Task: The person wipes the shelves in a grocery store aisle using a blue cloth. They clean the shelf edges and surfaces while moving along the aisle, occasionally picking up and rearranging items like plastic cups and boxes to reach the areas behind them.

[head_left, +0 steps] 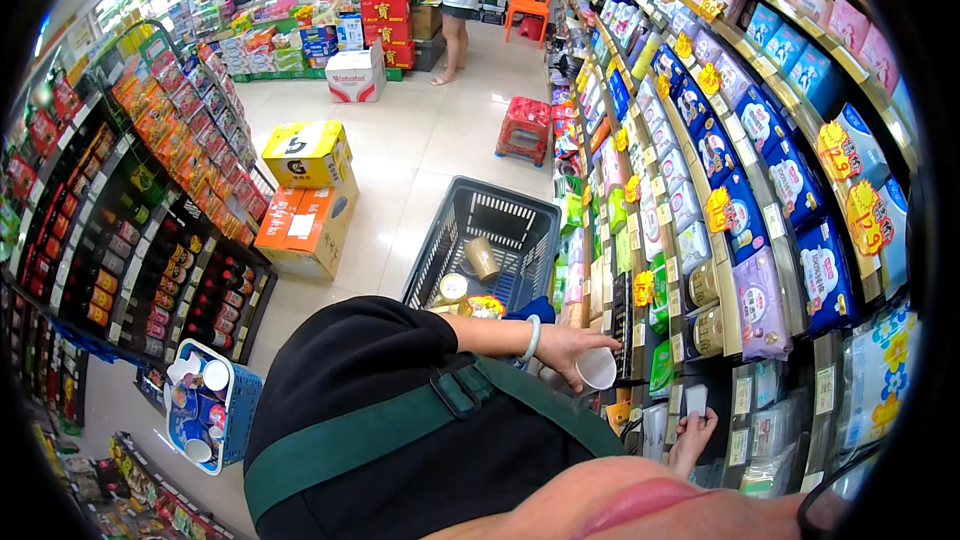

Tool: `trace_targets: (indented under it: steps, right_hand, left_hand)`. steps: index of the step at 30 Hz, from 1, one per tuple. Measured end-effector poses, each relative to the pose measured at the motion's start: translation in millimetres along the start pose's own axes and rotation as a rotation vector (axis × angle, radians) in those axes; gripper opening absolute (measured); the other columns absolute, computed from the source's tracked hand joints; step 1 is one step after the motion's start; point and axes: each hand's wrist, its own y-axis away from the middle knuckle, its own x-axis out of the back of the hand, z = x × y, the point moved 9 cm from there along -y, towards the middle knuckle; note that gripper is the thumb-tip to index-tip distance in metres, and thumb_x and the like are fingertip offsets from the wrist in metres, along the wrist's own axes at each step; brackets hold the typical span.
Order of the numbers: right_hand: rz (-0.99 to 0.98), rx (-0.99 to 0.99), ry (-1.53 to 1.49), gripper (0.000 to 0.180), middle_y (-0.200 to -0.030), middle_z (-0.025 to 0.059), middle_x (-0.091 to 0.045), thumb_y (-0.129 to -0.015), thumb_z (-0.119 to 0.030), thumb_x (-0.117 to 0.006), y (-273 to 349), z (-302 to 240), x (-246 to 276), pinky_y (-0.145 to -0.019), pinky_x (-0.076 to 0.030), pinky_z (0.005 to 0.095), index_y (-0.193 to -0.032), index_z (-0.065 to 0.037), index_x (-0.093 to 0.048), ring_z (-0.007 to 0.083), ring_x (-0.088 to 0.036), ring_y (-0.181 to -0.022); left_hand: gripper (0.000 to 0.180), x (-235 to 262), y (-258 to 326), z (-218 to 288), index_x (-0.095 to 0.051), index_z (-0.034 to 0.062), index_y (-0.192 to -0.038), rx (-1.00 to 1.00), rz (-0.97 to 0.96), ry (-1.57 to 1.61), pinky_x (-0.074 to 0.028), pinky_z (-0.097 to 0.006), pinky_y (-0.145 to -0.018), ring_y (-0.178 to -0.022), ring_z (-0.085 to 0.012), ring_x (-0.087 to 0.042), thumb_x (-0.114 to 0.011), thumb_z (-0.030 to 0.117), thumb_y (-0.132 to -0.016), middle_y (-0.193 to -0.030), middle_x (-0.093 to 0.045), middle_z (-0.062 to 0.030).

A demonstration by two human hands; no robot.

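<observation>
My left hand [566,348], with a pale bangle at the wrist, curls round a white cup [598,370] in front of the lower shelves. Farther right, my right hand [692,437] is closed with its fingertips on a small white rectangular piece [695,399], like a card or small packet, near the shelf edge. Beyond my left arm stands a dark grey shopping basket [455,202]. Inside it are a tan cylindrical item [481,258], a round white-topped container [454,287] and a dark blue item partly hidden by my arm.
Shelves of tissue packs [763,305] rise along the right. A blue basket of cups [245,400] stands at the lower left near a bottle rack [165,285]. Stacked cartons [305,230] and a red stool [524,128] stand in the aisle. A person [462,0] stands at the back.
</observation>
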Motion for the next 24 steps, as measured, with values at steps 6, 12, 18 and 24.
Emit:
trace_targets:
  steps: [6, 12, 18, 24]
  right_hand:
    - [0.050, 0.048, 0.351, 0.024, -0.083, 0.0046, -0.050, -0.083, -0.008, -0.047, -8, 32, 46, -0.040, -0.033, 0.0178, -0.105, 0.000, -0.042, 0.0057, -0.041, -0.052]
    - [0.126, 0.342, 0.656, 0.013, -0.070, 0.0000, -0.044, -0.080, -0.012, -0.054, 29, -23, 16, -0.057, -0.037, 0.0216, -0.083, -0.001, -0.047, 0.0078, -0.041, -0.064]
    - [0.224, 0.173, 0.901, 0.017, -0.062, 0.0058, -0.051, -0.078, -0.020, -0.057, 59, -34, 18, -0.053, -0.041, 0.0269, -0.078, -0.005, -0.048, 0.0167, -0.050, -0.055]
    - [0.248, 0.526, 1.191, 0.012, -0.067, 0.0058, -0.052, -0.073, -0.012, -0.056, 68, -61, -9, -0.056, -0.043, 0.0331, -0.072, -0.007, -0.045, 0.0231, -0.053, -0.065]
  left_hand:
    - [0.089, -11, -11, 8, -0.029, 0.0044, -0.125, -0.167, -0.017, 0.020, -0.036, -0.035, -0.088, -0.103, -0.0304, -0.045, -0.078, 0.022, -0.052, -0.110, -0.044, -0.0181]
    - [0.084, -11, -10, 8, -0.033, 0.0026, -0.121, 0.009, -0.086, 0.094, -0.036, -0.035, -0.090, -0.106, -0.0320, -0.043, -0.078, 0.023, -0.053, -0.113, -0.043, -0.0196]
    - [0.084, -28, -29, -6, -0.032, 0.0019, -0.123, 0.013, -0.150, 0.162, -0.034, -0.035, -0.092, -0.111, -0.0320, -0.040, -0.077, 0.021, -0.054, -0.119, -0.040, -0.0206]
    - [0.084, -28, -41, -11, -0.032, 0.0037, -0.124, -0.005, -0.160, 0.148, -0.034, -0.034, -0.093, -0.112, -0.0319, -0.040, -0.077, 0.021, -0.055, -0.118, -0.042, -0.0199]
